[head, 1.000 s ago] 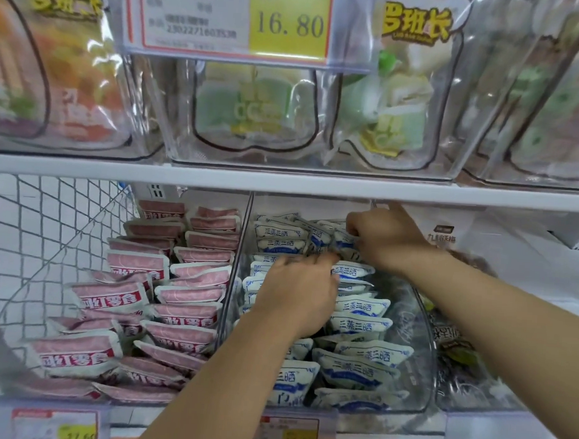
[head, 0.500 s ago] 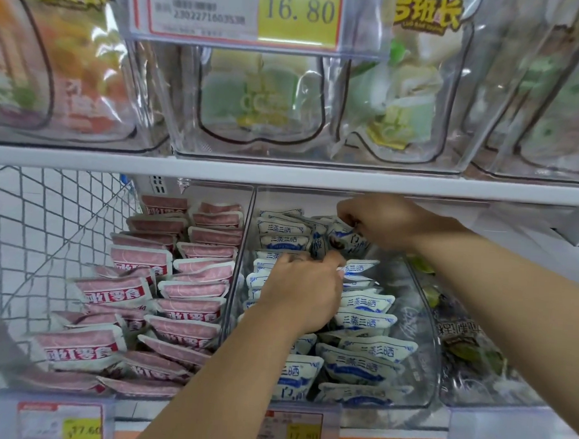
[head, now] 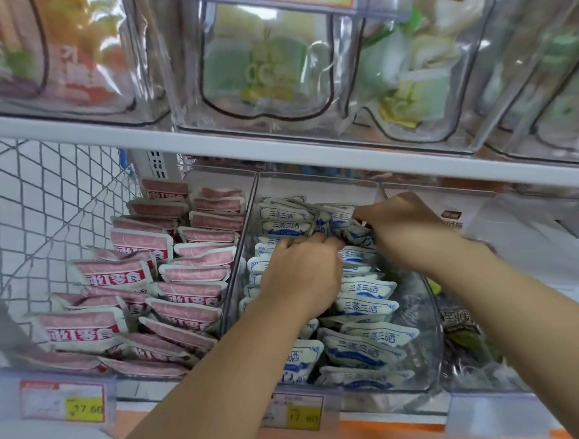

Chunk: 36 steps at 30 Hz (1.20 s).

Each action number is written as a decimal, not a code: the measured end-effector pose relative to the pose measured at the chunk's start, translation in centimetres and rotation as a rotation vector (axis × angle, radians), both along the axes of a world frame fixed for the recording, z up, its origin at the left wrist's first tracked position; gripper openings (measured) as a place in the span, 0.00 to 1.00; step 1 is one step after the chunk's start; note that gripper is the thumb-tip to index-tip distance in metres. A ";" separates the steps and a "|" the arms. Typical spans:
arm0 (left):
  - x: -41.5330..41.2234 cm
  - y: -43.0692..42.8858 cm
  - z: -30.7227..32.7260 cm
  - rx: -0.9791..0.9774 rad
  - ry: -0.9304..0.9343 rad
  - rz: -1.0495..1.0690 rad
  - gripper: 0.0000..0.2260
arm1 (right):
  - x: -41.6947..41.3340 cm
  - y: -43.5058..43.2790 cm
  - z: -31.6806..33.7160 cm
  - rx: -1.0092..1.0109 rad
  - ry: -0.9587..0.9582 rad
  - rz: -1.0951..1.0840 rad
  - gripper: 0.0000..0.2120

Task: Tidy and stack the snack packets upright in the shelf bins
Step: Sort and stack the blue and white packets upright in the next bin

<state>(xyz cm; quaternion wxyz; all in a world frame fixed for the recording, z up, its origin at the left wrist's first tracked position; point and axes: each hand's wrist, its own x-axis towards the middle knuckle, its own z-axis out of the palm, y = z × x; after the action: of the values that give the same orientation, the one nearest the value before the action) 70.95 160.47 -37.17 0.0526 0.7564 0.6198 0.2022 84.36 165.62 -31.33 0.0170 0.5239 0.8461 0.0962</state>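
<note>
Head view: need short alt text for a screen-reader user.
The right hand pinches blue-and-white packets at the back of the middle clear bin, while the left hand touches the same rows nearer the front. Pink packets sit stacked to their left.

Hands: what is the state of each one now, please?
Left hand: fingers curled round blue packets.
Right hand: pinches a blue packet at the back.
</note>
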 end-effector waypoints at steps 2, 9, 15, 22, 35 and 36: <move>-0.4 0.2 1.1 0.005 -0.129 0.067 0.12 | 0.1 0.3 0.0 -0.052 0.021 -0.023 0.19; -2.3 6.3 2.9 -0.096 -0.123 0.180 0.19 | 1.0 -0.9 -0.7 -0.021 -0.041 0.070 0.17; -1.2 8.0 1.9 -0.055 0.295 0.221 0.11 | 0.9 -0.8 0.1 -0.106 -0.002 0.094 0.18; -1.9 7.1 3.1 0.128 -0.293 0.330 0.08 | 0.9 -0.6 0.0 -0.106 -0.011 0.018 0.18; -2.0 4.8 4.2 0.163 -0.366 0.300 0.15 | -1.4 1.6 -0.8 -0.196 -0.081 0.033 0.26; -2.2 4.6 4.4 0.148 -0.364 0.287 0.15 | -1.5 1.6 -0.9 -0.199 -0.110 0.043 0.26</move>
<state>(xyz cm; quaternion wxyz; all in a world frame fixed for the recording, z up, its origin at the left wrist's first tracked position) 68.71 165.11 -32.81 0.0787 0.6133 0.6848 0.3856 82.82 167.20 -32.20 0.1134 0.4953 0.8603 0.0407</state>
